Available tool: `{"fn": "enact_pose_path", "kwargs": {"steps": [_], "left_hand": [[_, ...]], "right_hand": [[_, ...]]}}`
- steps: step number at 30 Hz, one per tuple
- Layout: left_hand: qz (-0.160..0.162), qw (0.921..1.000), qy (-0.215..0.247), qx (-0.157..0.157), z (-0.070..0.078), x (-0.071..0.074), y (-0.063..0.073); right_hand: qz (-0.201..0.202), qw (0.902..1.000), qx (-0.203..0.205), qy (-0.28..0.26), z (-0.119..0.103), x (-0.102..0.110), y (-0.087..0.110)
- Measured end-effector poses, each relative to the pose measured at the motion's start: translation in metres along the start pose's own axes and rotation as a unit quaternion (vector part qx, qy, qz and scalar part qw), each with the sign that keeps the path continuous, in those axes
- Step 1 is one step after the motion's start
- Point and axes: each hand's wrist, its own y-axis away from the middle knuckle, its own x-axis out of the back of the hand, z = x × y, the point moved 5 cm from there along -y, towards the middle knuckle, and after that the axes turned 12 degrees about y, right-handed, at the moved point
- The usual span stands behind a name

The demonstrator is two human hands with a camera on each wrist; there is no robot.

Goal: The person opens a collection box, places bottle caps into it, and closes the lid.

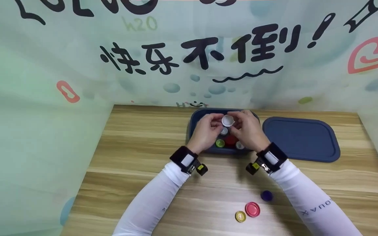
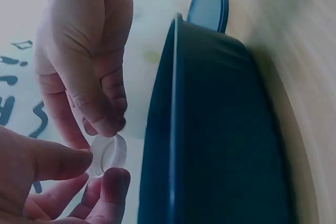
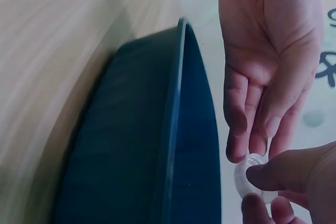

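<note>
Over the blue box (image 2: 226,129) they came: the right hand (image 1: 248,129) and the left hand (image 1: 205,130) angled inward from either side, fingers bent, all 2 pinching 1 white cap (image 1: 228,121)! Its round face, even across, looked up at the head camera. The wrist views showed it above the rim; only the head view caught the green cap (image 1: 220,143) inside.

My head view looks down and forward; my 2 wrist views, nearer, face forward, sharing the white cap (image 2: 108,156).
</note>
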Motion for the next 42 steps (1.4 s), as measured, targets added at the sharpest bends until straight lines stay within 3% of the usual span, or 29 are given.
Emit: {"fn": "enact_pose_path", "kwargs": {"steps": [5,12,22,28,36,39,42], "left_hand": [[-0.01,0.9996,0.019,0.016,-0.01,-0.001,-0.004],[0.001,0.9998,-0.007,-0.019,-0.007,0.004,0.007],[-0.034,0.9967,-0.056,-0.048,0.015,-0.004,0.045],[-0.076,0.9931,-0.075,-0.049,0.016,-0.014,0.075],[-0.151,0.9812,-0.108,-0.054,0.002,-0.031,0.115],[-0.186,0.9732,-0.124,-0.056,-0.005,-0.039,0.128],[-0.213,0.9658,-0.139,-0.049,-0.011,-0.047,0.14]], "right_hand": [[-0.024,0.9997,-0.009,-0.004,0.012,-0.006,-0.005],[-0.004,1.0,0.009,-0.002,0.012,0.002,0.008],[0.024,0.9972,0.067,0.021,-0.007,0.017,0.053],[0.041,0.9905,0.125,0.041,-0.013,0.021,0.087],[-0.001,0.9832,0.174,0.055,-0.017,0.01,0.135],[-0.042,0.9837,0.167,0.053,-0.016,0.004,0.157],[-0.11,0.9834,0.137,0.043,-0.012,-0.004,0.177]]}}
